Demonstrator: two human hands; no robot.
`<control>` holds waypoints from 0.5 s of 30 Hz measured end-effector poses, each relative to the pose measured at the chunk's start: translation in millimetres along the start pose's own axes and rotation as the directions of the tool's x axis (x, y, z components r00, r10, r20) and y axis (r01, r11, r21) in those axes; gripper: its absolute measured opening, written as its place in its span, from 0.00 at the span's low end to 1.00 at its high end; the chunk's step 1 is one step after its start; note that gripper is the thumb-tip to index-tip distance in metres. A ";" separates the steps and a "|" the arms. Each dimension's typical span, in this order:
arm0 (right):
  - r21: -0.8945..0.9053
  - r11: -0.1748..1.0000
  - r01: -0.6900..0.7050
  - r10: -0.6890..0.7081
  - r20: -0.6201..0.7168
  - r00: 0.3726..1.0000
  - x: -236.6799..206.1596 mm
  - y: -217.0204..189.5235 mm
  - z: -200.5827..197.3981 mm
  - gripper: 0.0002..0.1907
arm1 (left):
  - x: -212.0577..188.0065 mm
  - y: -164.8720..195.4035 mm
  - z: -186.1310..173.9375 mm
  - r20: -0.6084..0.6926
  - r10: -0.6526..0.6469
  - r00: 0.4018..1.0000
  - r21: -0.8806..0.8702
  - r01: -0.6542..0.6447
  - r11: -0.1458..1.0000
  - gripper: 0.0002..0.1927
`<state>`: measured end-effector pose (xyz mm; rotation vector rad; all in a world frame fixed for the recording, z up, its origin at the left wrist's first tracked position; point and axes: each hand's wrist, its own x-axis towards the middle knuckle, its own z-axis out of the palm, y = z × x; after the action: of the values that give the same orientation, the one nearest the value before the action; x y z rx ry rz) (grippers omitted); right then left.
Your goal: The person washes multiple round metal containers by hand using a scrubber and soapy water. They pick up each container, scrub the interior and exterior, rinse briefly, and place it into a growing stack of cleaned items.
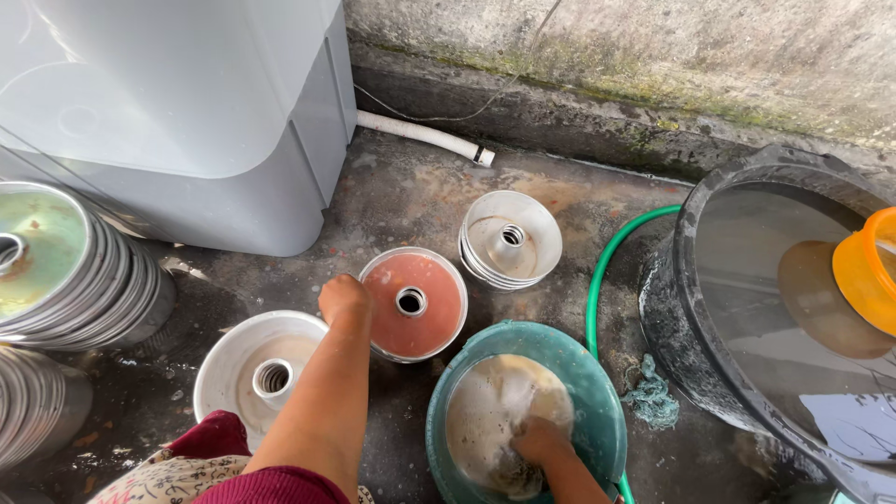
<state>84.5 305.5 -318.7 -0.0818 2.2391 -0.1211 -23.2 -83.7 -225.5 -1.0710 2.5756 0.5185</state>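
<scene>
Down on the wet concrete floor (pixel 411 201), from the head camera, I see my left hand (pixel 343 297) curled closed over the rim of a round metal mould (pixel 415 303) with a central tube and a reddish-stained inside; it sits near the middle of the floor. Just left of it and touching my forearm lies a paler mould (pixel 257 373), and a short stack of the same moulds (pixel 511 239) stands further back, near the wall. My right hand (pixel 537 441) is sunk in the murky soapy water of a green basin (pixel 597 401) at the near edge; I cannot tell how far it is closed or whether it grips anything. A green hose (pixel 607 257) curves between the basin and a large black tub (pixel 681 308) of water on the right, where an orange dipper (pixel 868 271) floats. A grey washing machine (pixel 187 112) fills the far left corner, with piled metal moulds (pixel 79 271) beside it.
</scene>
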 end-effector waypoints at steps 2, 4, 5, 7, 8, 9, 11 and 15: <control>-0.023 0.999 -0.041 0.040 -0.050 0.998 -1.1 -6.4 -10.3 0.25 | -4.2 4.0 5.1 -0.016 0.000 1.000 -0.051 0.000 0.999 0.15; 0.080 0.996 -0.047 0.060 -0.172 0.983 -8.1 -16.1 -20.5 0.23 | -10.6 8.7 7.0 -0.035 0.000 0.999 -0.083 -0.002 0.997 0.17; 0.128 0.991 -0.045 0.074 -0.232 0.970 -11.9 -22.5 -25.1 0.22 | -13.2 10.8 6.4 -0.044 -0.003 0.999 -0.092 -0.001 0.996 0.19; 0.233 0.972 -0.019 0.094 -0.316 0.944 -17.7 -36.3 -33.5 0.19 | -16.8 12.5 3.5 -0.046 -0.020 0.999 -0.156 0.012 0.988 0.22; 0.281 0.960 0.001 0.104 -0.360 0.927 -19.6 -42.9 -36.6 0.17 | -16.8 12.6 0.9 -0.044 -0.030 0.999 -0.214 0.020 0.977 0.21; 0.312 0.950 0.017 0.099 -0.351 0.931 -20.7 -48.2 -39.1 0.16 | -16.8 11.5 -1.5 -0.044 -0.040 0.998 -0.273 0.026 0.962 0.20; 0.376 0.925 0.052 0.087 -0.343 0.935 -20.3 -55.4 -40.9 0.15 | -16.2 7.0 -6.6 -0.028 -0.025 0.999 -0.293 0.016 0.956 0.20; 0.373 0.923 0.095 0.061 -0.387 0.920 -14.9 -52.3 -33.5 0.14 | -14.9 -3.6 -23.1 -0.081 0.147 0.986 -0.201 -0.161 0.966 0.20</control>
<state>68.4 257.0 -280.4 0.1509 2.5683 -0.6376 -13.8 -87.0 -199.6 -0.9690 2.7246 0.8186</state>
